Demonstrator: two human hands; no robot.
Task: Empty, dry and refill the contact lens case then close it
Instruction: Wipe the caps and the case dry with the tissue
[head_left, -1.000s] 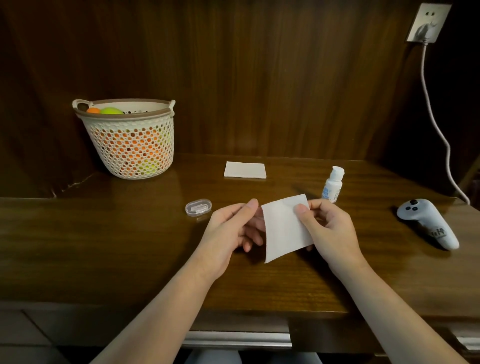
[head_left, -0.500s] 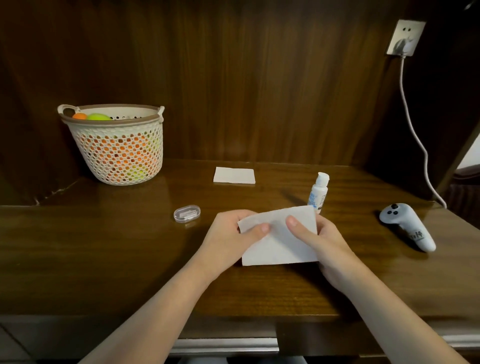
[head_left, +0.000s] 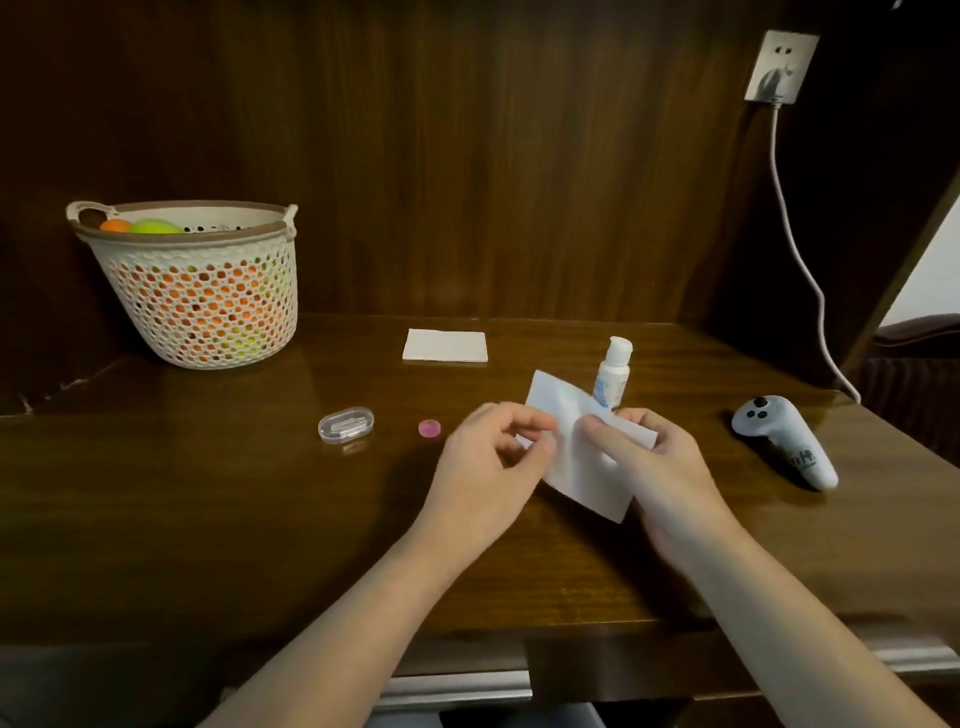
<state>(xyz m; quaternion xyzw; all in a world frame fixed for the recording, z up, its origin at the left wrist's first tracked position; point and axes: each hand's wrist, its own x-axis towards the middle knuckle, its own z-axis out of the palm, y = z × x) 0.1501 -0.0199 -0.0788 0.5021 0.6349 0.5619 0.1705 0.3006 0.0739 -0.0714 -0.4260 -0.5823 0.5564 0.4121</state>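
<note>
Two hands work over the dark wooden bench (head_left: 208, 519), and between them is one sheet of white tissue (head_left: 576, 457), held above the surface and tilted. The left hand (head_left: 488, 467) has its fingers curled, thumb and forefinger pinching the tissue's left edge. The right hand (head_left: 660, 462) grips the same sheet from the right, thumb on top and fingers curled behind it.

Taking the solution bottle (head_left: 613, 376) as the landmark: this single small white bottle stands upright with its cap on, just behind the raised tissue and the right hand. To the left of the bottle, past the left hand, one small pink round piece (head_left: 430, 429) lies on the bench; whether it is a cap or a well of the lens case cannot be told. Farther left of the bottle sits one clear oval box (head_left: 346, 424), closed, with something pale inside. Behind and to the left of the bottle lies a second tissue (head_left: 445, 345), folded flat. Far to the bottle's left, against the wooden back wall, stands one white perforated basket (head_left: 197, 291) holding orange and green balls; their number cannot be counted. To the bottle's right lies one white handheld controller (head_left: 784, 441). Above and right of the bottle, one wall socket (head_left: 782, 65) carries a plug with a white cable (head_left: 795, 249) hanging down.
</note>
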